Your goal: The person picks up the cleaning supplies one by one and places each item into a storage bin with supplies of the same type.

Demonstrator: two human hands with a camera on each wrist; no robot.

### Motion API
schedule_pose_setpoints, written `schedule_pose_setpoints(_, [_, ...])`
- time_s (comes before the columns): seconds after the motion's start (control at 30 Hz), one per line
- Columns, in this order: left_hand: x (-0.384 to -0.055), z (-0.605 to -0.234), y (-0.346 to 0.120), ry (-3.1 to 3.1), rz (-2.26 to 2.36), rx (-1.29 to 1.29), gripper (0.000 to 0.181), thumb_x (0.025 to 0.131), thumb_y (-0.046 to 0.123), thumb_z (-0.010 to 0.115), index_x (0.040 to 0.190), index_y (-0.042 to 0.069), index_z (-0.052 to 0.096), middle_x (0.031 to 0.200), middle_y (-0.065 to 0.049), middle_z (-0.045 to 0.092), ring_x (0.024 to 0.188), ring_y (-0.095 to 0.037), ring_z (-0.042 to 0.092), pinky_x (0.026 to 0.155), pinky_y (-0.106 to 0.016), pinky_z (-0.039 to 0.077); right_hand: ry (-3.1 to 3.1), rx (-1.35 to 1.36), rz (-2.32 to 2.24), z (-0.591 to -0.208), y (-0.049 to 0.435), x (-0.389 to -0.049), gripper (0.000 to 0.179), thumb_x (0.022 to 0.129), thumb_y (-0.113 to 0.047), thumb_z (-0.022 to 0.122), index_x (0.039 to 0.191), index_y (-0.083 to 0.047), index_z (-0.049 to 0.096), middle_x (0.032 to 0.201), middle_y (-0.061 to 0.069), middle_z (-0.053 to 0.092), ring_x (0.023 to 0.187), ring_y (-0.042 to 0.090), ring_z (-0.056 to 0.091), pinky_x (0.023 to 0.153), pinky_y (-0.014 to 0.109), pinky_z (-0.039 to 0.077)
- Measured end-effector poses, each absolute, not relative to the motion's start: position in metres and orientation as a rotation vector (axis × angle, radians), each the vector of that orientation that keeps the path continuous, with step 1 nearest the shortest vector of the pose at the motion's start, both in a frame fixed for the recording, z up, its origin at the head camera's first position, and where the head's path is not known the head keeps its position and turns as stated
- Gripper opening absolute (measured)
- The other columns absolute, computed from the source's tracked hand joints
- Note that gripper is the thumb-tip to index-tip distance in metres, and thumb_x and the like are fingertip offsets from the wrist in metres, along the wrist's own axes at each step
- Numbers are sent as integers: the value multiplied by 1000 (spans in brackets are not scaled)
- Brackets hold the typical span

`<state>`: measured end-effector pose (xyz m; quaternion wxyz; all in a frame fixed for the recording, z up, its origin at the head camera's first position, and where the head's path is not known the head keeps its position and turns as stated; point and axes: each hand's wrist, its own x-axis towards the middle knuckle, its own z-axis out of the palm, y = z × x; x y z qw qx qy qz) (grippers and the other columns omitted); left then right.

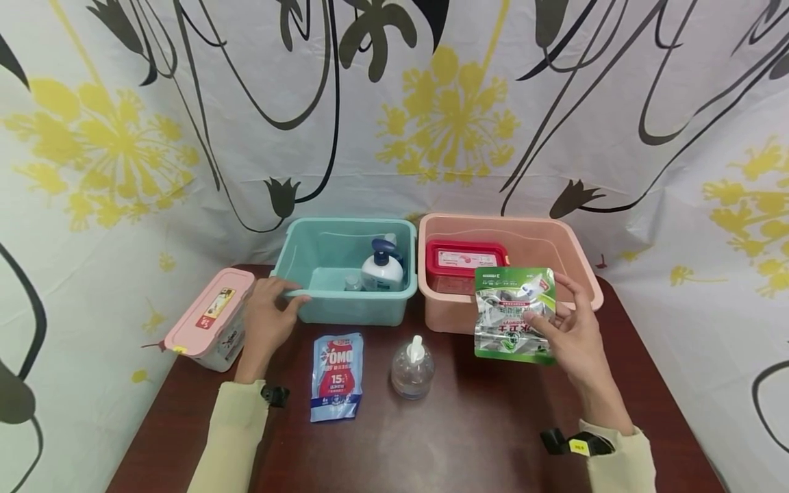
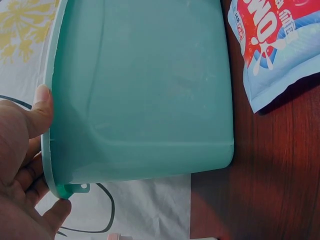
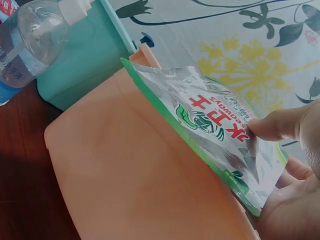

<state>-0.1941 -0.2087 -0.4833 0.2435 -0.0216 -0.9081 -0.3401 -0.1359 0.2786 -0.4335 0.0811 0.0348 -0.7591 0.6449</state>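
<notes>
My right hand (image 1: 576, 332) pinches a green and silver pouch (image 1: 508, 315) between thumb and fingers, in front of and overlapping the near rim of the pink bin (image 1: 446, 316). In the right wrist view the thumb presses the printed face of the pouch (image 3: 200, 120). My left hand (image 1: 268, 315) grips the near left corner of the teal bin (image 1: 351, 311); in the left wrist view its thumb lies over the rim and its fingers are beneath. Inside the teal bin stand a white pump bottle with a dark blue top (image 1: 382, 270) and a small clear item. A red-lidded box (image 1: 466, 259) sits in the pink bin.
A pink-lidded box (image 1: 212, 308) stands left of my left hand. On the dark table (image 1: 394, 455), a blue and red pouch (image 1: 337, 376) lies in front of the teal bin. A clear pump bottle (image 1: 411, 373) stands beside it. Patterned cloth (image 1: 394, 157) hangs behind the bins.
</notes>
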Motion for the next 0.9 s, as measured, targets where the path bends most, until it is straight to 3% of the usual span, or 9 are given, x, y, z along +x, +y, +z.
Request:
schedule_pose_setpoints(0.47, [-194,-485,-210,-2481,-950,-44,30,87,28,83,109,10,73,115,-12,70,105,-29,53,98,-57,45,-2236,166,1892,-419,284,-147,80,94,5,68,157,-23,27,110,-12,71,86,3,74,62,26,61])
schedule_pose_setpoints(0.9, [-193,-484,-209,-2482,-935,-50,31,87,29,83,109,10,73,111,-12,70,103,-29,53,97,-57,46,-2262,106,1865,-407,289,-159,77,96,-1,68,155,-28,27,111,-10,69,86,3,72,64,24,60])
